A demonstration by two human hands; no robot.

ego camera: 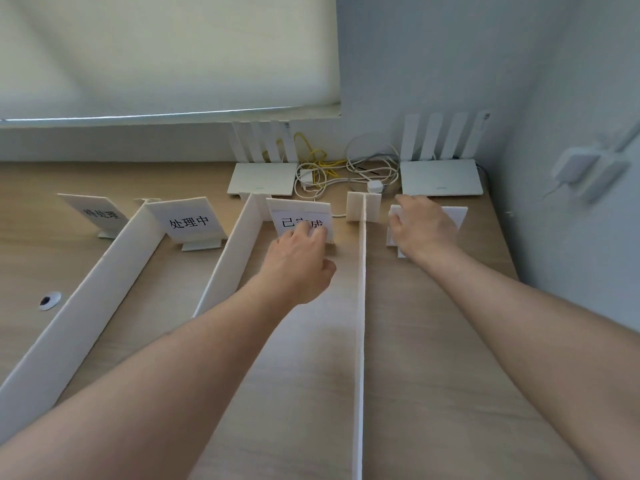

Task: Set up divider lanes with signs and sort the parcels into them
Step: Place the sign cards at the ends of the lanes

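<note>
On a wooden desk (pixel 433 341) seen from the head camera, three long white dividers stand on edge and run away from the viewer, making lanes. The left divider (pixel 79 299) and middle divider (pixel 228 251) lean across the view; the right divider (pixel 362 306) runs straight, ending at a small cross-shaped foot.

Three signs with printed characters stand at the far ends of the lanes. The first sign (pixel 97 211) is far left, the second sign (pixel 188 218) sits between the left and middle dividers, and the third sign (pixel 298 216) is between the middle and right dividers.

The person's left hand (pixel 298 261) has its fingers on the lower part of the third sign, apparently pinching it. The right hand (pixel 424 226) is laid over a fourth sign (pixel 457 216) in the rightmost lane, fingers curled over its left edge; its face is hidden.

Behind the lanes, against the wall, are two white routers (pixel 441 176) and a tangle of cables (pixel 332 168). No parcels are in view.

The step in hand looks like placing the last signs. Next, both should be stood square, facing forward, and let go without nudging the dividers; then parcels must be fetched.
</note>
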